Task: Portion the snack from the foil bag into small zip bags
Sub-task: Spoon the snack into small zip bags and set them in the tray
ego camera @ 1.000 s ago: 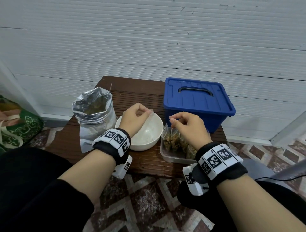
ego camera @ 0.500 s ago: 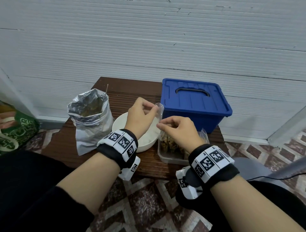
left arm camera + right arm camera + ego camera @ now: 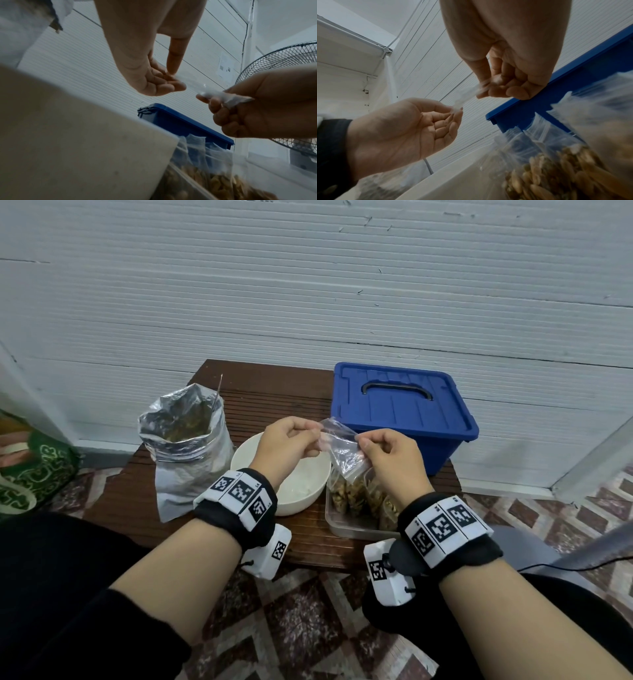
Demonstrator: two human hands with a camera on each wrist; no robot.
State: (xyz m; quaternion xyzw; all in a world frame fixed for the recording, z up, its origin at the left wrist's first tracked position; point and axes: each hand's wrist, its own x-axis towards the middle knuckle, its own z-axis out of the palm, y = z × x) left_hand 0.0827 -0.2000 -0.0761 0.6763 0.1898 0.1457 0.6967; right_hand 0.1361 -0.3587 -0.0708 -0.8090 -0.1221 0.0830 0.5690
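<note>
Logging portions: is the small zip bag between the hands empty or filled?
Empty: the small zip bag, pinched by left hand and right hand, looks clear throughout.

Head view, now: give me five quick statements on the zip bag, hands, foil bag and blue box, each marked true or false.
1. Both the left hand and the right hand pinch the empty zip bag. True.
2. The foil bag is sealed shut. False: its top is open and the snack shows inside.
3. The blue box has its lid on. True.
4. The clear tray holds no bags. False: filled zip bags stand in it.
5. The white bowl sits on the floor. False: it is on the wooden table, between the foil bag and the tray.
</note>
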